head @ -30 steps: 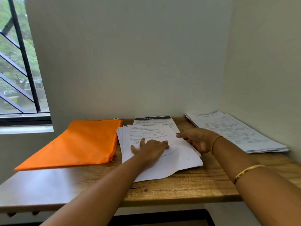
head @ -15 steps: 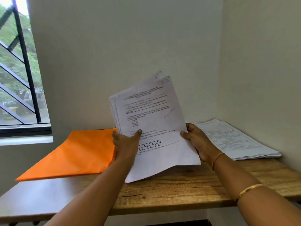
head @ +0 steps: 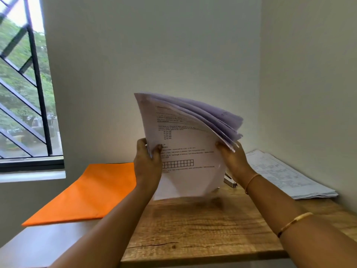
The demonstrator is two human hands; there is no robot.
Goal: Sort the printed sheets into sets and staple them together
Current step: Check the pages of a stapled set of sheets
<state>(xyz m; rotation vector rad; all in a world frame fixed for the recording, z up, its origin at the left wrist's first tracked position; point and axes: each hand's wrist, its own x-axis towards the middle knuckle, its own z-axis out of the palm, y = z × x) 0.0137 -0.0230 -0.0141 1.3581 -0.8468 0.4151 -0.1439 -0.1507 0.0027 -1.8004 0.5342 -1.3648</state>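
A stack of printed sheets (head: 185, 144) stands upright above the wooden table (head: 202, 229), its upper pages curling over to the right. My left hand (head: 147, 163) grips the stack's left edge, thumb on the front page. My right hand (head: 233, 159) holds the right edge from behind and below. A silver stapler (head: 229, 180) lies on the table just behind the stack, partly hidden by the paper and my right wrist. A second pile of printed sheets (head: 286, 175) lies flat at the right, by the wall.
An orange folder (head: 85, 192) lies flat on the left part of the table. A barred window (head: 23, 93) is at the left. Walls close in the table at the back and right.
Both hands lifted the stack from flat on the table to upright in the air. Its top pages now bend over to the right, and the stapler has come into view.
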